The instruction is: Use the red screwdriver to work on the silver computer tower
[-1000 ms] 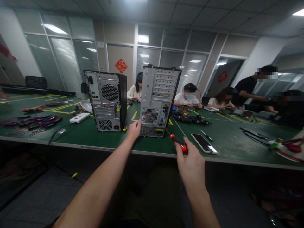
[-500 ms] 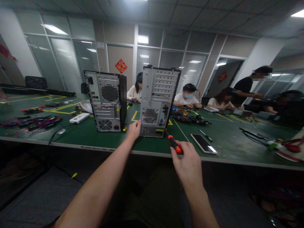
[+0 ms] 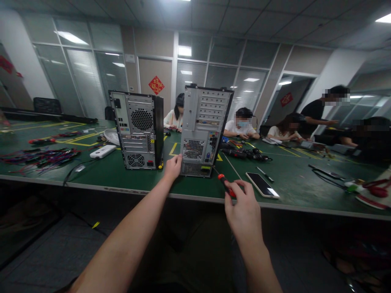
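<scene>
A silver computer tower (image 3: 205,122) stands upright on the green table (image 3: 122,175) with its rear panel facing me. My left hand (image 3: 173,166) rests against its lower left corner, fingers curled on the case edge. My right hand (image 3: 242,205) is closed on a red and black screwdriver (image 3: 225,185), whose tip points toward the tower's lower right corner. A second tower, black (image 3: 137,130), stands just to the left, also showing its rear.
A phone (image 3: 262,184) lies flat right of the screwdriver. Coloured cables (image 3: 39,155) and a white device (image 3: 102,151) lie at the left. Tools (image 3: 244,153) sit behind the silver tower. Several people sit at the table's far side.
My right hand shifted slightly left with the screwdriver and re-gripped its handle; the fingers now sit further up it. My left hand stayed on the tower.
</scene>
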`<state>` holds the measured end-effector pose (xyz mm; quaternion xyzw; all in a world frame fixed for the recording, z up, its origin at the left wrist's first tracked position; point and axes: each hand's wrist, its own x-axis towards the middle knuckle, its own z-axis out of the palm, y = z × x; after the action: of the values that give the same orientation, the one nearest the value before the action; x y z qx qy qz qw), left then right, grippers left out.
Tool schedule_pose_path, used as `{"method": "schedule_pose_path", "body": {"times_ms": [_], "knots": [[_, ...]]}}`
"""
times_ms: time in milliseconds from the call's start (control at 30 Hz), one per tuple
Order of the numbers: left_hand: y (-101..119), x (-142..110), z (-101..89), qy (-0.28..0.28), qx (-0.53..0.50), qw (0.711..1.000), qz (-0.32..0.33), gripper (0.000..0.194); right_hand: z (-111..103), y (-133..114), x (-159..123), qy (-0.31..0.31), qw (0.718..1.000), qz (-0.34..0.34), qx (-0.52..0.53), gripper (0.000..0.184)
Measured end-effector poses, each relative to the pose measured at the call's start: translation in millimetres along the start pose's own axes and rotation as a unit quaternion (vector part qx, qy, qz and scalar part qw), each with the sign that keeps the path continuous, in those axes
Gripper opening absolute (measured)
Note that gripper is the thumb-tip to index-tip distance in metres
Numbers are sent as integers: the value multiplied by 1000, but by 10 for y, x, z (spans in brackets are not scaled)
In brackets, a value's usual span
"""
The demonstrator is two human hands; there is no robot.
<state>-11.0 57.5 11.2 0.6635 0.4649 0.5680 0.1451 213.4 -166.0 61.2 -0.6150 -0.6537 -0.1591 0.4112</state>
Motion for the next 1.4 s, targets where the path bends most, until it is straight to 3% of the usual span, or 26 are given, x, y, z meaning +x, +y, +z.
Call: {"method": "schedule_pose_path", "body": {"times_ms": [267, 467, 567, 867, 1100, 1400], "knots": [[37, -4, -8, 3, 3, 1000, -7, 60, 21, 23, 10, -21, 990, 120, 75, 38], [27, -12, -9, 1, -7, 1000, -6, 60, 5, 39, 0, -6, 1000, 25, -13, 27], [18, -12, -4, 4, -7, 1000, -8, 61, -5, 31, 4, -13, 1000, 9, -24, 28], [22, -6, -14, 0, -16, 1000, -10, 60, -17, -12, 29, -38, 988, 135, 61, 36], [17, -1, 0, 5, 3, 1000, -7, 61, -34, 7, -2, -34, 998, 46, -10, 32], [14, -1, 1, 7, 5, 1000, 1, 59, -52, -26, 16, -66, 991, 110, 36, 34]]}}
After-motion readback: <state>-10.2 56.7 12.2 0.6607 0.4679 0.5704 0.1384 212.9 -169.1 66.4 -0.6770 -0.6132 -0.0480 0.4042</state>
